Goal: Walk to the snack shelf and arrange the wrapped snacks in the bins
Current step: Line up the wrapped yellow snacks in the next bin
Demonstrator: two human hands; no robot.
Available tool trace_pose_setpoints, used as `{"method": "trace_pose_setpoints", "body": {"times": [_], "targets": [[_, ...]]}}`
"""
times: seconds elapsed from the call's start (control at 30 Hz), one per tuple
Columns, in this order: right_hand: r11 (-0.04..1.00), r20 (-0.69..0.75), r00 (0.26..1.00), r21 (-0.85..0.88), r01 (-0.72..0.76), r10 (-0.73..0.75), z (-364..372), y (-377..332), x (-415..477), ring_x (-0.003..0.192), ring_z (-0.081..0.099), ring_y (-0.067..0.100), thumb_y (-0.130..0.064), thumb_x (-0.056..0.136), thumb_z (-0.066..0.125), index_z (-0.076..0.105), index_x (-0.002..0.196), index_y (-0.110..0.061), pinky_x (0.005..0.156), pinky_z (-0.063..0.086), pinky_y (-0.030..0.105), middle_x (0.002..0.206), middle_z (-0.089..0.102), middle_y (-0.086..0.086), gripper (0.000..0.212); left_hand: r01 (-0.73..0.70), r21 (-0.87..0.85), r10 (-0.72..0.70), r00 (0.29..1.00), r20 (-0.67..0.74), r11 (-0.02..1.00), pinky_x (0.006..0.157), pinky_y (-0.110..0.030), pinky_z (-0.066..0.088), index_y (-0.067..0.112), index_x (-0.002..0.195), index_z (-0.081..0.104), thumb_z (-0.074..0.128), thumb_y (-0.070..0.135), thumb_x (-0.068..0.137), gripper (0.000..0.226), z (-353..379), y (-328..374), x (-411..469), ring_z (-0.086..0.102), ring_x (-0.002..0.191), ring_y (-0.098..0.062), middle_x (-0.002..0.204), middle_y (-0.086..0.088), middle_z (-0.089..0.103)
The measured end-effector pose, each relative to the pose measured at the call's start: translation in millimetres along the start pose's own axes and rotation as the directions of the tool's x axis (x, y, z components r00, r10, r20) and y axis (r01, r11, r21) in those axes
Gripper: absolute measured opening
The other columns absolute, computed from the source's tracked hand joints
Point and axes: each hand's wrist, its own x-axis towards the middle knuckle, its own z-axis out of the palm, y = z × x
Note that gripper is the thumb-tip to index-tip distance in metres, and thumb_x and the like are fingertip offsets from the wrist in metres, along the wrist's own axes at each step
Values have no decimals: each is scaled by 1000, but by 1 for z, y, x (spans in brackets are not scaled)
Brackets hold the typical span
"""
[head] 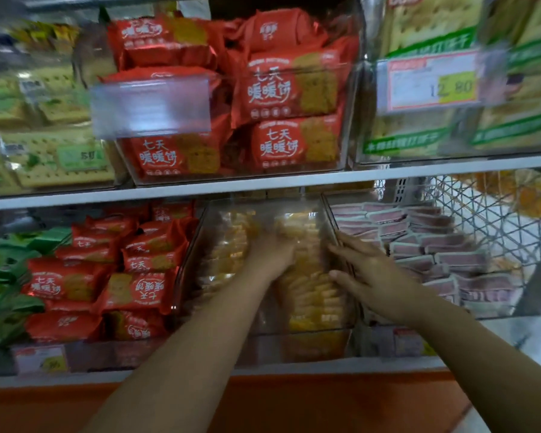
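lower center: my left hand (270, 256) sits among yellow wrapped snacks (313, 295) in the clear bin (294, 332), grip i cannot tell; my right hand (369, 270) beside it, fingers straight.

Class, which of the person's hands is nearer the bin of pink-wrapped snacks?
Right. The right hand is beside the pink-wrapped snacks; the left hand lies farther left, among the yellow snacks.

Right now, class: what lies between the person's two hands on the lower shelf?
Yellow wrapped snacks in the clear middle bin lie between the left hand and right hand, seen in the head view.
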Motion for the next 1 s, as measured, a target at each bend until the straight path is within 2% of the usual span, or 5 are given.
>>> {"method": "trace_pose_setpoints", "body": {"times": [0.1,0.27,0.43,0.63,1.0], "targets": [[996,15,1000,91,0,-1,1,5,2,142,15,11,-41,94,45,31,145,-21,110,13,19,155,9,-12,56,9,-21,-10,998,-59,1000,66,-18,53,13,113,55,67,30,83,36,9,-2,8,62,83,-17,109,-3,60],[974,44,999,223,-23,14,1,9,6,142,14,9,-43,92,48,30,145,-24,113,28,29,156,2,-16,60,-4,85,6,1000,-22,996,107,-41,35,27,132,37,66,55,70,75,20,-15,21,39,131,-30,143,-6,39],[968,87,992,229,-107,89,0,4,6,143,15,18,-43,92,49,15,148,-31,109,20,24,158,3,-2,66,-53,87,48,997,58,995,100,-29,38,27,148,10,68,53,74,98,21,-18,19,45,125,-22,142,-4,40],[952,29,998,297,-70,64,-1,1,10,131,36,12,-31,91,56,30,144,-24,91,24,10,147,37,-2,60,-92,53,85,989,121,994,95,-25,42,24,146,14,72,50,75,96,23,-13,16,54,113,-13,132,3,53],[942,50,997,328,-75,62,2,8,9,138,27,11,-33,90,57,25,146,-25,105,22,18,152,28,-4,65,-101,57,86,973,213,993,90,-18,33,32,134,34,64,40,86,58,22,-8,14,44,111,-6,114,11,47]]}}
